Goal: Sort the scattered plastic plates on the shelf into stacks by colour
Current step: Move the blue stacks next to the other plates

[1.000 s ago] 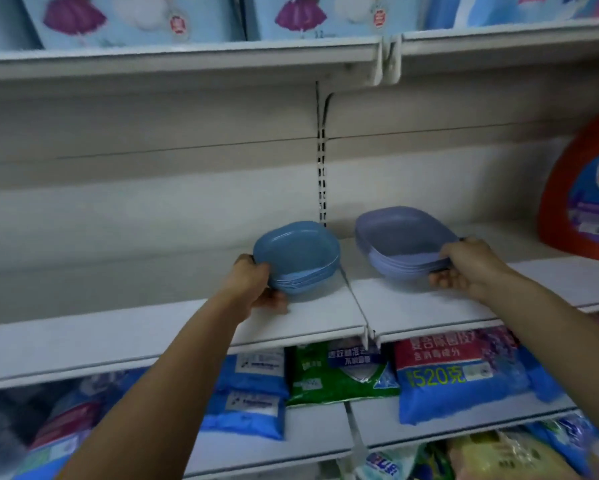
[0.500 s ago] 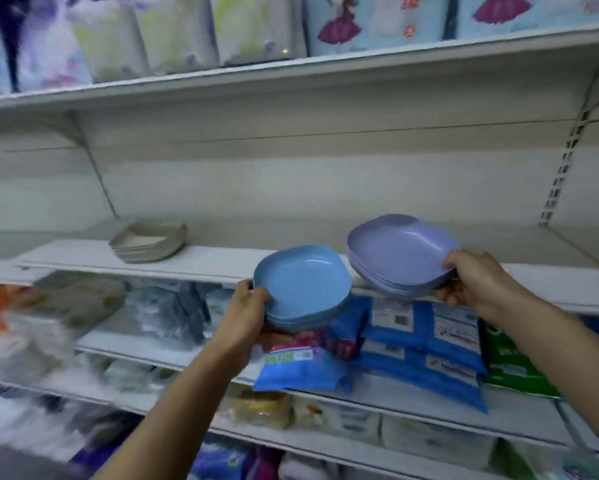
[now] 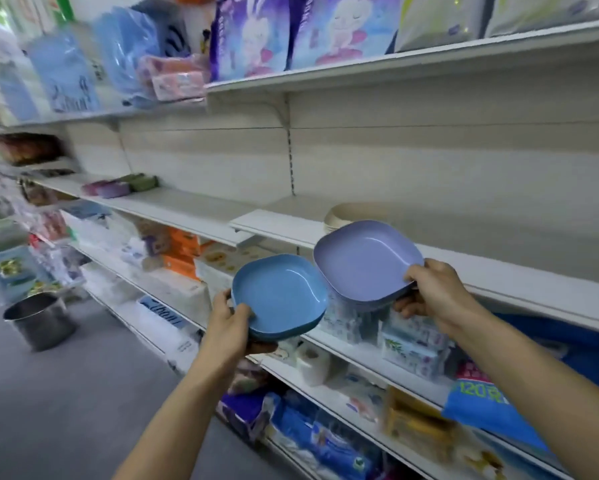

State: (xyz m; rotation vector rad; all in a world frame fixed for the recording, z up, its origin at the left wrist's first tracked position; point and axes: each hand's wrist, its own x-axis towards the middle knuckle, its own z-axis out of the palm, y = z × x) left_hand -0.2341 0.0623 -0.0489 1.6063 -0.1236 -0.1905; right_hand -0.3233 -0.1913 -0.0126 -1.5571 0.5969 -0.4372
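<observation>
My left hand [image 3: 230, 323] grips a small stack of blue plates [image 3: 280, 296] by its near left edge, held in the air in front of the shelf. My right hand [image 3: 429, 292] holds a stack of lilac plates [image 3: 364, 261] by its right rim, tilted toward me, just right of the blue stack. A beige stack of plates [image 3: 346, 213] rests on the white shelf [image 3: 280, 225] behind the lilac stack. Farther left on the same shelf sit pink or purple plates [image 3: 105, 188] and green plates [image 3: 140, 181].
The shelf above holds packaged goods [image 3: 253, 32]. Lower shelves carry tissue and detergent packs [image 3: 409, 337]. A metal pot [image 3: 40, 320] stands on the grey aisle floor at the left.
Both stacks were lifted off the shelf and carried left along the aisle. My view has swung left, bringing the beige, pink and green plates into sight.
</observation>
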